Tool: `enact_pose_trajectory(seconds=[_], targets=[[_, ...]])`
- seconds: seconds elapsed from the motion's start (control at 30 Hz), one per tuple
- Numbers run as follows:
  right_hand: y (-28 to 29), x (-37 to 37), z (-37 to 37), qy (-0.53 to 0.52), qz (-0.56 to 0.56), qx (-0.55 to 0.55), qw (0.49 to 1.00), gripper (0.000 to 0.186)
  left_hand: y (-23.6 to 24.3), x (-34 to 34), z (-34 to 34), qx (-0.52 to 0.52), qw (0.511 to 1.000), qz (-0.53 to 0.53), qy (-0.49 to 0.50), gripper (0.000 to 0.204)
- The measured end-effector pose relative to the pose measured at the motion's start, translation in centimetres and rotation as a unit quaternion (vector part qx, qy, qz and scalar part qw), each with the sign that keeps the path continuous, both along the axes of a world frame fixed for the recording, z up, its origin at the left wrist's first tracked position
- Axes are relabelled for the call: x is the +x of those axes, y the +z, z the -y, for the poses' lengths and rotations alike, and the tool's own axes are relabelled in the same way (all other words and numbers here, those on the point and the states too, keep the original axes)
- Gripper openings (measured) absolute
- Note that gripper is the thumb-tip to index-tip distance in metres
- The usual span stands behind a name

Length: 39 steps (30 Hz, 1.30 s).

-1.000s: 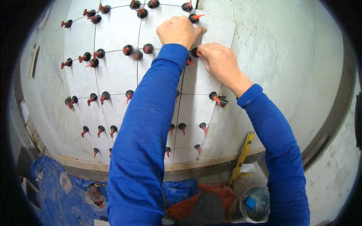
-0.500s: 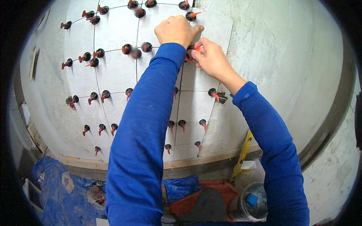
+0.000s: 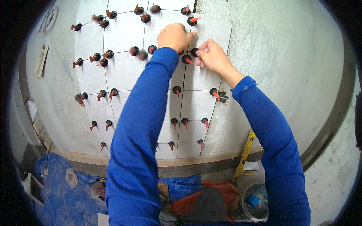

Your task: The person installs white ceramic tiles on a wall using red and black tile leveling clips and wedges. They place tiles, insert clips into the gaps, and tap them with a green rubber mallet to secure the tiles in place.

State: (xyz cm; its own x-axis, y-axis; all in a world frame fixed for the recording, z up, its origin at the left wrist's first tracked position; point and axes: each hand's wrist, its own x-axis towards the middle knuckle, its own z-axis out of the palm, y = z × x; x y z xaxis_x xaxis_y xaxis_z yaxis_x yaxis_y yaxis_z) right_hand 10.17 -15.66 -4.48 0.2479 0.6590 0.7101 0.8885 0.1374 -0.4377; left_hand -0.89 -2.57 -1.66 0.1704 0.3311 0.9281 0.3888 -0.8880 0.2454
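Reading the head view from my end: right hand (image 3: 215,57) has thumb and index closed to a pinch at the near clip (image 3: 194,52), seemingly on its red handle, which the fingertips mostly cover. Its other fingers are loosely curled, just off the tile face. That clip's black disc sits on the horizontal tile joint, just right of the vertical one. A second clip (image 3: 187,59) is just below and left of it, on the vertical joint, red handle angled down-right.

Left hand (image 3: 174,37) is up and left, back of the hand toward me, thumb pointing right across the vertical joint onto the edge of the upper-right tile (image 3: 211,34). The rest of its fingers are hidden from me, so I can't tell how far open they are or if they hold anything. Above it, an upper clip (image 3: 192,21) sits on the same joint.

I see more black-and-red clips along the joints, left and below. Bare wall (image 3: 279,56) runs right of the tiles. Down low: yellow level (image 3: 245,155) leaning near the wall's foot, bucket (image 3: 234,210) with a blue block (image 3: 252,200) inside, red cloth (image 3: 184,204), blue tarp (image 3: 64,201) at left.
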Motion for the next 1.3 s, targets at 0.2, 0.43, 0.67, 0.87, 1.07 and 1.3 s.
enact_pose_trajectory(seconds=[0.2,0.43,0.67,0.87,1.07,1.3], targets=[[0.4,0.3,-0.5,-0.007,0.003,-0.013,1.0,0.019,-1.6,-2.1,0.0,0.123,0.981,-0.1,-0.109,0.022],[0.2,0.5,-0.9,0.025,-0.036,0.007,0.999,0.013,0.2,-1.4,1.7,0.035,0.962,-0.256,-0.09,0.03],[0.2,0.4,-0.5,0.026,-0.008,0.018,0.999,0.017,-1.2,-1.6,1.5,0.138,0.961,-0.224,-0.089,0.034],[-0.7,0.0,-0.1,-0.006,0.07,0.087,0.994,0.025,-1.4,-0.9,0.9,0.119,0.964,-0.222,-0.088,0.033],[-1.7,1.1,0.1,0.1,0.008,0.146,0.984,0.027,-1.7,-1.4,1.0,0.062,0.955,-0.205,-0.204,0.027],[-4.4,4.3,0.0,0.043,0.12,0.19,0.973,0.036,-2.1,-1.8,1.7,0.037,0.955,-0.196,-0.22,0.026]])
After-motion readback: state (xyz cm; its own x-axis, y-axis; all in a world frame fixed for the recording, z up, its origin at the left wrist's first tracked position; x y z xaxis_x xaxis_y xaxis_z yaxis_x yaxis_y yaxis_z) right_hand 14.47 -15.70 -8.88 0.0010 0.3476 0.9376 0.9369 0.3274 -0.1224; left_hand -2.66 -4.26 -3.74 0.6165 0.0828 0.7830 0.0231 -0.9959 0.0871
